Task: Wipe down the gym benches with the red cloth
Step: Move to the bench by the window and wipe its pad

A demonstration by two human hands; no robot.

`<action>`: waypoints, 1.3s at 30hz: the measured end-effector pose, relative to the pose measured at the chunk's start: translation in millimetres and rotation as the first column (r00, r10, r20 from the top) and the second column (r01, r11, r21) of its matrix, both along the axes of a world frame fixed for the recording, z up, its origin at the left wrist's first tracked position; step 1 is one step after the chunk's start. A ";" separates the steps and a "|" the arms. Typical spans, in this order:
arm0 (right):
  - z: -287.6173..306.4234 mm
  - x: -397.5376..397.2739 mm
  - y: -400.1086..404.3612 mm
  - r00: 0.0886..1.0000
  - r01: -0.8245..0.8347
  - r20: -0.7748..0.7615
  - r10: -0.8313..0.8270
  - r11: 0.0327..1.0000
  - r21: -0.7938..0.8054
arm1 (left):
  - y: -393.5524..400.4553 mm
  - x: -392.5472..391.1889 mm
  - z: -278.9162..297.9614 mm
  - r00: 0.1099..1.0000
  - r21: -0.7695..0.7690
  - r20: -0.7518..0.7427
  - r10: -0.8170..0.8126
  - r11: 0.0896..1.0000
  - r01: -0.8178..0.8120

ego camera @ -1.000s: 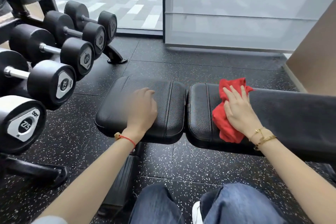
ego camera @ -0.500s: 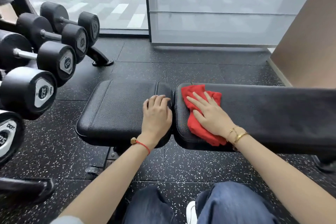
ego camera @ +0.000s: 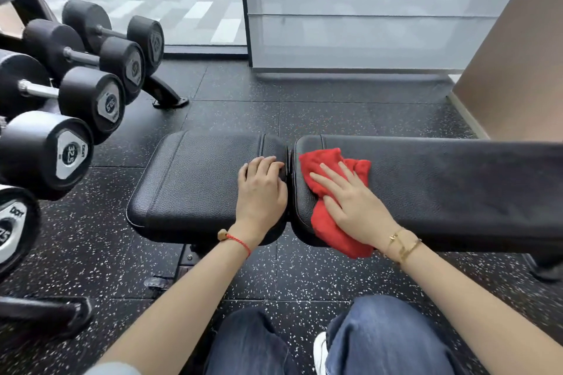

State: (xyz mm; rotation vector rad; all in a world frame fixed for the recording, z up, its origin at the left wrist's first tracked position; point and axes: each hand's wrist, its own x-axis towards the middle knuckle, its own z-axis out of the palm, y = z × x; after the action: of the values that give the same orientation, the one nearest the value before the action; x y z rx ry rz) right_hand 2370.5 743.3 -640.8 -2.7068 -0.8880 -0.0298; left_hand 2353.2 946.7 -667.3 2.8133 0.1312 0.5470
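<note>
Kneeling in front of a black padded bench (ego camera: pixel 457 192), split by a narrow gap into a short seat pad (ego camera: pixel 195 183) and a long back pad. Red cloth (ego camera: pixel 327 219) spread over the back pad's end just beside that gap, one bunched tail draped over the near edge and hanging below the padding. Right hand (ego camera: pixel 353 204) laid flat on top of the cloth, fingers (ego camera: pixel 330 172) stretched nearly straight and fanned apart, pressing down rather than pinching; no fold actually gripped. Left hand (ego camera: pixel 262 189) resting palm down on the seat pad, right at the gap, fingertips curled over the pad's end, nothing held, apparently bracing. Judging by the folds and the droop: thin, limp, light fabric, likely to bunch or slide under the palm on the grained, slightly slick upholstery. Best controlled with a wide flat palm over the cloth's middle and steady downward pressure, gathering the hanging tail under the heel of the hand to keep it from dragging. Bench padding probably firm with slight give, so no fear of damage. Dumbbell rack (ego camera: pixel 76 94) well off beyond the seat pad's far end, clear of the wiping path.
</note>
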 end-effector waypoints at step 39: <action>2.2 26.1 -64.1 0.973 0.224 -0.065 -0.221 0.973 0.047 | -0.8 -2.6 -0.4 0.999 -0.050 0.036 -0.021 0.998 0.023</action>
State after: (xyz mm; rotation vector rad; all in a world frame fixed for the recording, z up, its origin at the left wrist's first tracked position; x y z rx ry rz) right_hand 2396.6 679.2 -638.6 -2.7274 -0.5550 -0.0194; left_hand 2350.6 946.0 -667.7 2.7510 0.1059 0.5803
